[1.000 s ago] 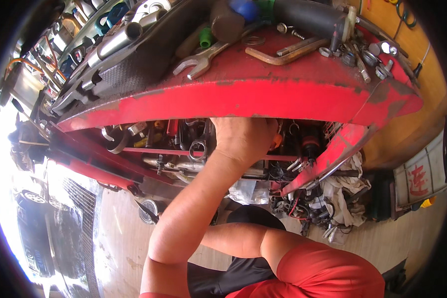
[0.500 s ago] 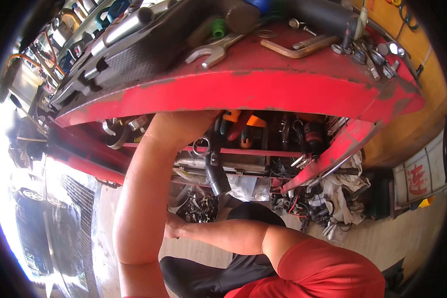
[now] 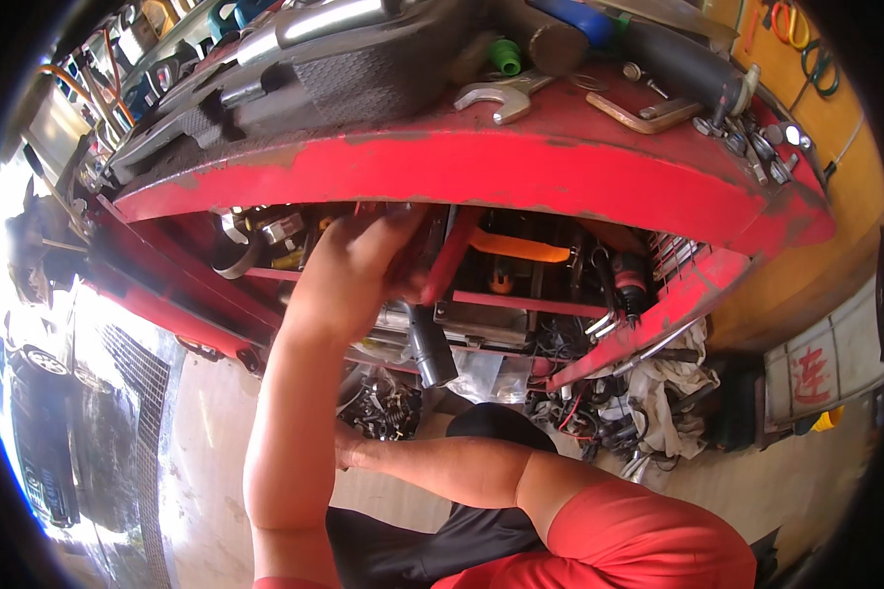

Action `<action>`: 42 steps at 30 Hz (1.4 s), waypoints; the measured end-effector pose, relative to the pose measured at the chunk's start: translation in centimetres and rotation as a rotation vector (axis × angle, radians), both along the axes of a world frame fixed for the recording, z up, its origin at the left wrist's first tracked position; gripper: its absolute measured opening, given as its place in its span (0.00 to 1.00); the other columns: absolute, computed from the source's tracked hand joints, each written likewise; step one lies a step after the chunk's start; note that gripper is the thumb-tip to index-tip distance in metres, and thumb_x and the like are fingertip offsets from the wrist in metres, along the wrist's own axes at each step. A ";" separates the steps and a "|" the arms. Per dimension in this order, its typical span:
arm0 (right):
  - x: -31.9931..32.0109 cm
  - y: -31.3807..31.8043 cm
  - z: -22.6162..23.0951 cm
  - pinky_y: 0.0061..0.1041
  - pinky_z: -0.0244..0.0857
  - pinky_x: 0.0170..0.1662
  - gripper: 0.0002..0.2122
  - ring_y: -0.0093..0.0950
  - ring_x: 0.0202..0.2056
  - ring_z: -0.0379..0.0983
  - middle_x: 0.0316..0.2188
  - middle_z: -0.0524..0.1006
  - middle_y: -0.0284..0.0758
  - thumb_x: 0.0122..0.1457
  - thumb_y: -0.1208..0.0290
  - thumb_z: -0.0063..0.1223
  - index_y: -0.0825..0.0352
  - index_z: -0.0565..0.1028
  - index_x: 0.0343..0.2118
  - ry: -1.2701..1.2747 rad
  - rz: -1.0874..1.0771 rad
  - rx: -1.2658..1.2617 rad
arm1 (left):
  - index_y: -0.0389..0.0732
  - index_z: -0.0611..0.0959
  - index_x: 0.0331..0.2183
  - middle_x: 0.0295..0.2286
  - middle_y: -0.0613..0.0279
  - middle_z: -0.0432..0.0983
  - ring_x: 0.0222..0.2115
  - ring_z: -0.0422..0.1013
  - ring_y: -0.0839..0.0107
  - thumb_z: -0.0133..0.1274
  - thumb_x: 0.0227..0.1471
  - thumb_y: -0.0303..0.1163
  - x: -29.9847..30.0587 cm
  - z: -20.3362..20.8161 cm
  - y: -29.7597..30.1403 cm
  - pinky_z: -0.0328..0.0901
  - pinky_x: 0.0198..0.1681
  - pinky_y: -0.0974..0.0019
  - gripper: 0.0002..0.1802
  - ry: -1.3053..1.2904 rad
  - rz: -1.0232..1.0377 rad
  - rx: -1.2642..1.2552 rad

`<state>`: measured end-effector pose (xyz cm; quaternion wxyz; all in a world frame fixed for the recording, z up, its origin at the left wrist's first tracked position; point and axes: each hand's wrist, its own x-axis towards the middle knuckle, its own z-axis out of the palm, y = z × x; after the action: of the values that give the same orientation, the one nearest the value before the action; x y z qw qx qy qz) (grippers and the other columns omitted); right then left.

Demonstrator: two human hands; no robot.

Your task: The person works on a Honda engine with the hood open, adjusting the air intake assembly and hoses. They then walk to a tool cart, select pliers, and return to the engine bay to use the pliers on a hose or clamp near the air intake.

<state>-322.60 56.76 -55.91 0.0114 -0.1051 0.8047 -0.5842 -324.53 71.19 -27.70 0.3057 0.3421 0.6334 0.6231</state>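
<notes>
My left hand (image 3: 368, 250) reaches under the top of a red metal tool cart (image 3: 442, 177), into the shelf below. Its fingers curl round a red-handled tool (image 3: 452, 257) whose head is hidden in shadow. Just below the hand hangs a black cylindrical tool (image 3: 430, 348). To its right, an orange-handled tool (image 3: 521, 245) lies in the shelf. My right hand (image 3: 347, 447) is low down behind my left forearm, near a bin of small metal parts (image 3: 388, 407); its fingers are hidden.
On the cart top lie an open-end wrench (image 3: 501, 96), a hammer (image 3: 560, 44), a C-shaped metal piece (image 3: 648, 113) and a dark moulded case (image 3: 334, 83). Rags (image 3: 658, 398) and cables hang lower right. A car (image 3: 44, 432) stands at far left.
My left hand has come lower and farther out from under the cart top, now with the red-handled tool. The view has shifted slightly. My right arm stays nearly in place.
</notes>
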 end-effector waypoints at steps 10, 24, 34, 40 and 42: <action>2.2 3.1 1.9 0.26 0.69 0.43 0.14 0.30 0.37 0.75 0.36 0.78 0.34 0.57 0.69 0.56 0.62 0.72 0.45 -0.267 0.281 -1.360 | 0.28 0.79 0.40 0.29 0.61 0.79 0.27 0.75 0.74 0.63 0.45 0.48 3.8 -9.3 -19.0 0.69 0.31 0.72 0.31 -0.373 0.260 0.163; 7.3 4.2 6.0 0.37 0.63 0.54 0.35 0.48 0.52 0.69 0.48 0.71 0.58 0.51 0.59 0.59 0.79 0.60 0.55 -0.608 -0.062 0.020 | 0.29 0.77 0.37 0.30 0.48 0.75 0.19 0.70 0.68 0.64 0.47 0.47 7.9 -19.9 -27.1 0.66 0.20 0.69 0.29 -1.079 0.259 0.494; 11.9 0.6 10.4 0.39 0.64 0.49 0.27 0.46 0.45 0.68 0.44 0.70 0.49 0.51 0.67 0.57 0.71 0.64 0.52 -0.425 -0.358 -0.012 | 0.32 0.74 0.44 0.29 0.53 0.75 0.22 0.72 0.64 0.64 0.48 0.43 11.7 -19.6 -28.7 0.67 0.22 0.65 0.29 -1.329 0.262 0.607; 16.2 8.2 31.1 0.35 0.63 0.52 0.34 0.43 0.50 0.69 0.47 0.70 0.52 0.52 0.68 0.63 0.78 0.60 0.57 -0.392 -0.657 0.409 | 0.37 0.73 0.47 0.34 0.55 0.76 0.29 0.73 0.62 0.63 0.50 0.37 19.0 -13.3 -33.3 0.73 0.32 0.61 0.26 -1.439 0.472 0.756; 13.9 12.8 34.7 0.37 0.65 0.48 0.33 0.44 0.43 0.70 0.45 0.71 0.52 0.53 0.66 0.62 0.76 0.61 0.58 -0.314 -0.803 0.669 | 0.36 0.76 0.42 0.27 0.60 0.74 0.20 0.67 0.72 0.63 0.49 0.45 22.3 -9.0 -35.1 0.60 0.19 0.71 0.26 -1.458 0.637 0.547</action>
<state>-308.72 69.52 -21.20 -0.0596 0.3083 0.9121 -0.2635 -302.23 36.09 -36.66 0.3542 -0.2790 0.1703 0.8762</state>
